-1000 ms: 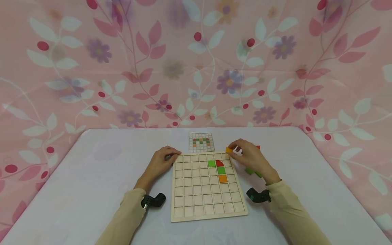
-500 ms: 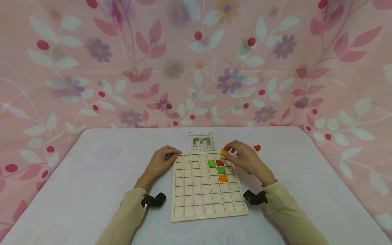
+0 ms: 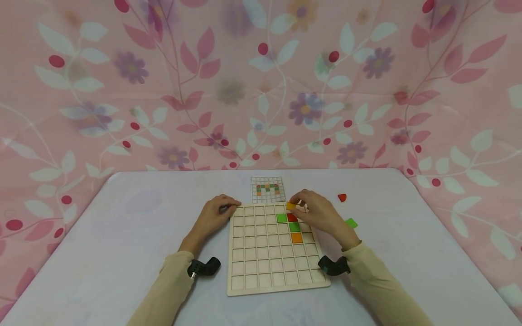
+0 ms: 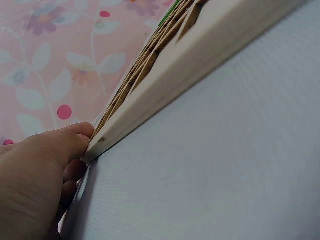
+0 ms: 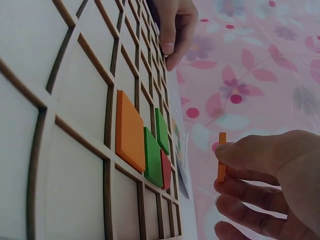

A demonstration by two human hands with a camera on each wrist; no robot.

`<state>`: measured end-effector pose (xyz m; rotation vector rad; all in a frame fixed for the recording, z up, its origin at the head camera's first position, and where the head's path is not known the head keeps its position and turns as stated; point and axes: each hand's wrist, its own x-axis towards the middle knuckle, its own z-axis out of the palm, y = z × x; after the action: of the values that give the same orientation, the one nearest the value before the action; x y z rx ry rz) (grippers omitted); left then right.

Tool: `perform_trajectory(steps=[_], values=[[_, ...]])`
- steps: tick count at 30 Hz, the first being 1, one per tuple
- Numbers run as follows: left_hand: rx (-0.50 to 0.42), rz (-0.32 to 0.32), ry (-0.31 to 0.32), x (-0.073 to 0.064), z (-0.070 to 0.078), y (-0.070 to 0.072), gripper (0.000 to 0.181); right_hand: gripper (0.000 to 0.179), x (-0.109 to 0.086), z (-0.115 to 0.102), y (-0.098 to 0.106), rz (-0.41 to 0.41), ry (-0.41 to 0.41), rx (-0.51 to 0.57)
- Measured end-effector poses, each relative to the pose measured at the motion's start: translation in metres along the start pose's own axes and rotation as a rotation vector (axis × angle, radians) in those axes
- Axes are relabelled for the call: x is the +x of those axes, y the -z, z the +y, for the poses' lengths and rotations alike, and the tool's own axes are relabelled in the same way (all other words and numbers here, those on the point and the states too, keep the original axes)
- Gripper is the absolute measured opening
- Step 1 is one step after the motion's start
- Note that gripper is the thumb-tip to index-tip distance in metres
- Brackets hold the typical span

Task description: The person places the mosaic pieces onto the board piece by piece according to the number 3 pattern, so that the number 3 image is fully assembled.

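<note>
Between thumb and fingers, my right hand [image 3: 320, 212] pinches a thin orange square tile [image 5: 222, 157], held apart from the surface in the right wrist view. In the head view it hovers over the far right part of a pale wooden grid board [image 3: 261, 265]. My left hand [image 3: 214, 215] holds the board's far left corner between thumb and fingers. Set in the board's squares are a green tile [image 3: 282, 218], a red tile [image 3: 292, 218], another green tile [image 3: 294, 227] and an orange tile [image 3: 296, 237]. The right hand hides some squares beside them.
Behind the board lies a printed grid card [image 3: 267, 195] with a coloured pattern. A red rounded piece [image 3: 342, 197] and a green tile [image 3: 351, 223] lie loose to the right on the white tablecloth [image 3: 122, 235]. A floral curtain [image 3: 244, 90] hangs behind the table.
My right hand has moved left with the orange tile, from the board's far right corner to above its far edge. The loose red piece has come into full view. My left hand stays put.
</note>
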<state>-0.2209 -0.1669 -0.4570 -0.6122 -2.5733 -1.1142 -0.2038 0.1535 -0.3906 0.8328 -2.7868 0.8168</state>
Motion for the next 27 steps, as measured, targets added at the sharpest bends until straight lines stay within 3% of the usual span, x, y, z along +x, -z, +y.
perform_trajectory(steps=[16,27], values=[[-0.009,0.019,-0.016,0.0,-0.002,-0.001,0.014,0.019,0.003,-0.013,-0.014,-0.02,0.04,-0.016],[-0.028,-0.009,0.021,0.0,-0.002,0.0,0.014,0.018,0.004,-0.017,-0.017,-0.037,0.041,-0.04]])
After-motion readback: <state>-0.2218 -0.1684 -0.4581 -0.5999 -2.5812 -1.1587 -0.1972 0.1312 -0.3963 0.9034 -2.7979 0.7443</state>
